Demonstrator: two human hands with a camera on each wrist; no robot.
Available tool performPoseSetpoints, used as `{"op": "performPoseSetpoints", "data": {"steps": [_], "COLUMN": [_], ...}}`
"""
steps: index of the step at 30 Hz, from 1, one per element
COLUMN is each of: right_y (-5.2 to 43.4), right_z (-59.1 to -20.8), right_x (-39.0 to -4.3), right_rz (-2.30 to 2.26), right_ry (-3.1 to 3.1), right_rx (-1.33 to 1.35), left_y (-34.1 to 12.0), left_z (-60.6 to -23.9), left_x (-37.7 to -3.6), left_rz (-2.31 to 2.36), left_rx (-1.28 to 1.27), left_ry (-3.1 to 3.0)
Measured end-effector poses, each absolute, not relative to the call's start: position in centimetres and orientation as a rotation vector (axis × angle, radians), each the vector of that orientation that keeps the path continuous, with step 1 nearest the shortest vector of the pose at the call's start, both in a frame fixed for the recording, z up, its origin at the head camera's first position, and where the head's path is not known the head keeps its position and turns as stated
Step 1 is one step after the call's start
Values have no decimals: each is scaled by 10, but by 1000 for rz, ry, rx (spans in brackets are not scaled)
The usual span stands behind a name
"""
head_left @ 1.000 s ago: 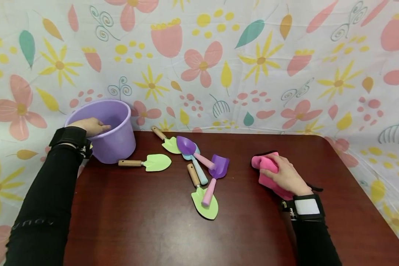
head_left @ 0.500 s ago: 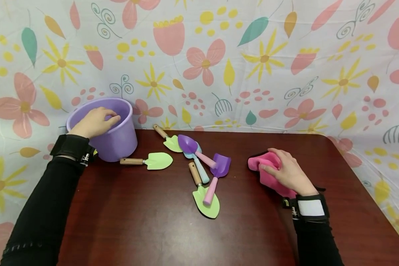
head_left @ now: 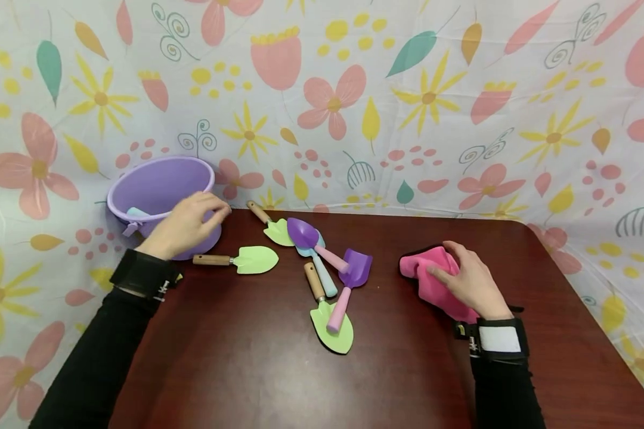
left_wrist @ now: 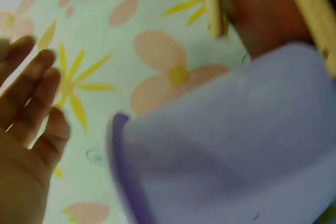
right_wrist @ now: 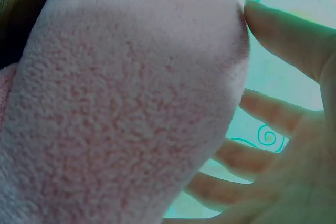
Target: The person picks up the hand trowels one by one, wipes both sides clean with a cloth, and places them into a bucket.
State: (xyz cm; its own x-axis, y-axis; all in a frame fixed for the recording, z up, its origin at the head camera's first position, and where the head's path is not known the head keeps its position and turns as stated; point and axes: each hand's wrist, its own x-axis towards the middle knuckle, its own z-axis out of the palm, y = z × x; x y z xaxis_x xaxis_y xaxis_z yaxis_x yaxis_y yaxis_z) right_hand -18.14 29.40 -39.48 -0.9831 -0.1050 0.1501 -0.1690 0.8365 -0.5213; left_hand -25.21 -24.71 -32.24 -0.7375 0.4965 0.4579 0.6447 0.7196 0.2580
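Note:
My left hand [head_left: 185, 223] is in front of the right side of a purple bucket [head_left: 118, 196], fingers loosely bent and nothing in them. The left wrist view has that hand [left_wrist: 31, 114] apart from the blurred bucket wall [left_wrist: 231, 140]. A light blue end [head_left: 138, 212] shows inside the bucket. My right hand [head_left: 474, 286] is at a bunched pink fuzzy cloth [head_left: 434, 286] with a black edge. In the right wrist view, the thumb meets the edge of the cloth [right_wrist: 115, 108], while the other fingertips pass behind it, hidden.
Near the bucket lie green trowels with wooden handles, one alone [head_left: 256, 260], one behind [head_left: 278, 232] and one in front [head_left: 327, 330]. A purple scoop [head_left: 300, 232] and purple shovel [head_left: 357, 268] overlap a light blue tool [head_left: 326, 279]. The table [head_left: 397, 381] meets a flowered curtain.
My left hand has come up out of the bucket, empty, and moved right past its rim. My right hand stays at the pink cloth, its fingers slightly farther to the right.

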Motion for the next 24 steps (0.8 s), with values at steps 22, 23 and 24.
{"op": "performPoseSetpoints", "data": {"steps": [22, 23, 24], "right_y": [298, 299, 299], "right_z": [-412, -414, -416], "right_x": [-190, -190, -189], "right_rz": [786, 782, 776], "right_ry": [-3179, -3180, -3181], "right_rx": [152, 144, 135], "left_y": [-246, -244, -242], "left_z": [-400, -401, -403], "left_x": [-246, -245, -245], "left_rz": [-416, -425, -440], "left_rx": [-456, -433, -411], "left_ry": [-3337, -3341, -3343]}}
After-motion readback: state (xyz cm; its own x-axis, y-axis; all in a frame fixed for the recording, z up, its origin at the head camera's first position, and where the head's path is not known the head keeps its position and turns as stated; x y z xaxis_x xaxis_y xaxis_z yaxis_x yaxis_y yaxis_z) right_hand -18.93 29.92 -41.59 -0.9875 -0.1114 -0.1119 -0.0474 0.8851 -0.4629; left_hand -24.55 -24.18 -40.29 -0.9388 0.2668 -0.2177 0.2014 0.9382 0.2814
